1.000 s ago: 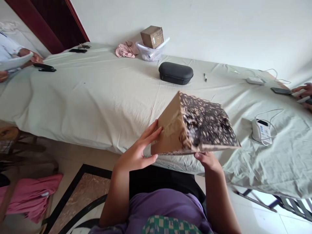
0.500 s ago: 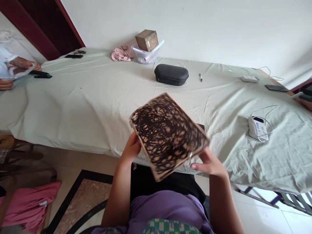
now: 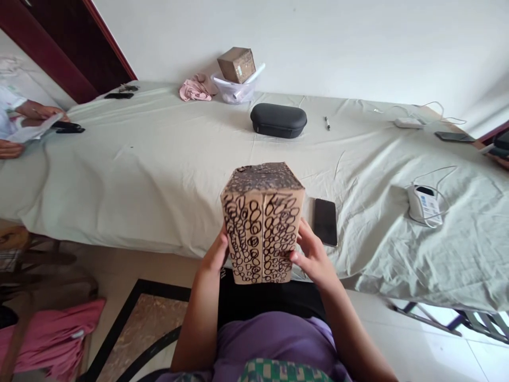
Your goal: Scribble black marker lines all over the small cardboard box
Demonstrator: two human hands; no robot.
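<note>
Between my two hands is a cardboard box (image 3: 262, 233), held up at the table's front edge. Black hand-drawn loops cover the side facing me, and its top is darkly scribbled over. My left hand (image 3: 218, 249) grips the left side, its fingers mostly hidden behind the box. On the right side, my right hand (image 3: 313, 253) presses with the thumb near the front corner and the fingers behind. A black phone (image 3: 325, 222) lies on the cloth just right of the box.
A green-grey cloth (image 3: 167, 175) covers the table. Further back are a black case (image 3: 278, 120), a pen (image 3: 327, 123), a clear basin (image 3: 234, 91) with another box (image 3: 237, 64), and a pink cloth (image 3: 198, 87). A white corded device (image 3: 425, 206) lies right. A co-worker's hands (image 3: 43, 112) hold paper at left.
The box has been turned in my hands, so a looped side now faces me instead of the broad dark face. My right hand moved left, uncovering the phone.
</note>
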